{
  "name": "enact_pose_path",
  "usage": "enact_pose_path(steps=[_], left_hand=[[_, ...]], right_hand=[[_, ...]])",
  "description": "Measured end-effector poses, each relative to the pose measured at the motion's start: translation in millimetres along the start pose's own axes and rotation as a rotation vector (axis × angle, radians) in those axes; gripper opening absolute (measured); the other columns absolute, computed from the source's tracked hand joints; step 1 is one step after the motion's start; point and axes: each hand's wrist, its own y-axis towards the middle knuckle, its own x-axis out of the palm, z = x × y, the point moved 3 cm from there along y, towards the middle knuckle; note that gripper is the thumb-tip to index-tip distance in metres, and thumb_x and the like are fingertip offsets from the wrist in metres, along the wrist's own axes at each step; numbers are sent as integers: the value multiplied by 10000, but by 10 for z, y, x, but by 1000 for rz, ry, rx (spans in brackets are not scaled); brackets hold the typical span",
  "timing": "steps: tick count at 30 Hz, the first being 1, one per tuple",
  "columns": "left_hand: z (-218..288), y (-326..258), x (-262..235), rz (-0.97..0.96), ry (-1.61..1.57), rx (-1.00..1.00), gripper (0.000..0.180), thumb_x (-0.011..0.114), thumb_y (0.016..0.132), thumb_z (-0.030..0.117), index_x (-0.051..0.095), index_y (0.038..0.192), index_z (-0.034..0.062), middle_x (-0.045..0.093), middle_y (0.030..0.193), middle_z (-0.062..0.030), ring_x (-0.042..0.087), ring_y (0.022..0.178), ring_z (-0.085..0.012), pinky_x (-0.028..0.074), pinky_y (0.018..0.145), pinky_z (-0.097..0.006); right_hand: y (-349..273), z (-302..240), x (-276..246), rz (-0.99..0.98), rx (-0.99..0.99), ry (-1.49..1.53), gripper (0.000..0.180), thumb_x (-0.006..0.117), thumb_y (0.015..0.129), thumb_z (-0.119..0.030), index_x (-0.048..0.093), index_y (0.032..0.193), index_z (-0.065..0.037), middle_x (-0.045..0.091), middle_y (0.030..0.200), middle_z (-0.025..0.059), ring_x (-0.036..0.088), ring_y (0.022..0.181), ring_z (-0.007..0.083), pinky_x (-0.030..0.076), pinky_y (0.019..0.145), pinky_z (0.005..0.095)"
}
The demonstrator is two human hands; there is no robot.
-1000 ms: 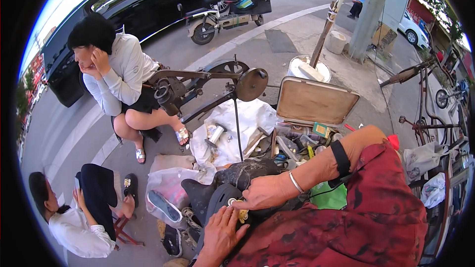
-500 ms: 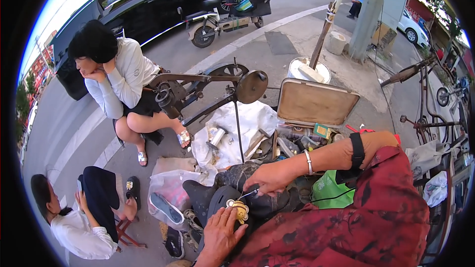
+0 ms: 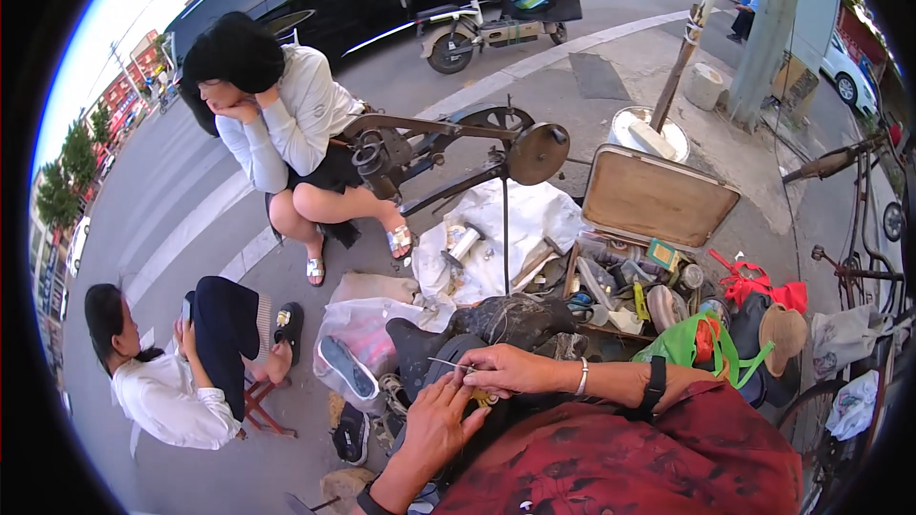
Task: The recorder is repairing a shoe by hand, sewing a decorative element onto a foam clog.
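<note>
A dark clog with a yellow charm rests on my lap, mostly hidden by my hands. My left hand holds it, the fingers laid across its top and the thumb beside the yellow charm. Just above, my right hand is closed on an awl; its thin metal shaft points left past my left fingertips, and its handle is hidden in my grip. The two hands' fingers meet over the clog.
Ahead stand a hand-cranked sewing machine and an open case lid beside tools and shoes. A green bag lies right. Two people sit left, one on a folding stool. A bagged shoe lies near my lap.
My right hand has drawn in against my left fingers, the awl now lying flatter across them. The charm is now mostly covered. The whole view has shifted, showing more of the goods at right.
</note>
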Motion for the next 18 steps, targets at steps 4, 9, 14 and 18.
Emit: enact_pose_path(steps=[4, 9, 14, 18], left_hand=[[15, -33, -2, 0, 22, 5, 472, 696, 840, 305, 603, 1205, 21, 623, 1216, -183, 580, 1142, -339, 452, 942, -419], [-10, -63, 8, -23, -10, -33, 463, 701, 839, 298, 609, 1222, 54, 629, 1230, -132, 575, 1164, -317, 446, 946, -423], [-10, -41, -59, -42, -43, -53, 469, 708, 834, 305, 613, 1221, 59, 631, 1225, -134, 577, 1162, -318, 441, 954, -427], [150, 132, -322, 111, -173, -170, 456, 743, 802, 210, 614, 1210, 55, 652, 1153, -138, 602, 1093, -316, 456, 907, -409]], right_hand=[[-165, -185, -40, 77, -2, 4, 220, 519, 1006, -207, 569, 1124, -28, 499, 661, -21, 422, 501, 42, 361, 464, 216], [-283, -540, -194, 155, -94, 10, 204, 536, 1006, -204, 569, 1106, -29, 501, 691, -32, 425, 528, 24, 355, 487, 200], [-372, -589, -160, 146, -104, 9, 235, 549, 996, -203, 563, 1165, -41, 562, 760, -9, 448, 563, 28, 392, 527, 207], [-445, -796, -140, 225, -171, -243, 352, 576, 966, -188, 506, 1288, -64, 673, 943, 97, 600, 711, 129, 501, 690, 294]])
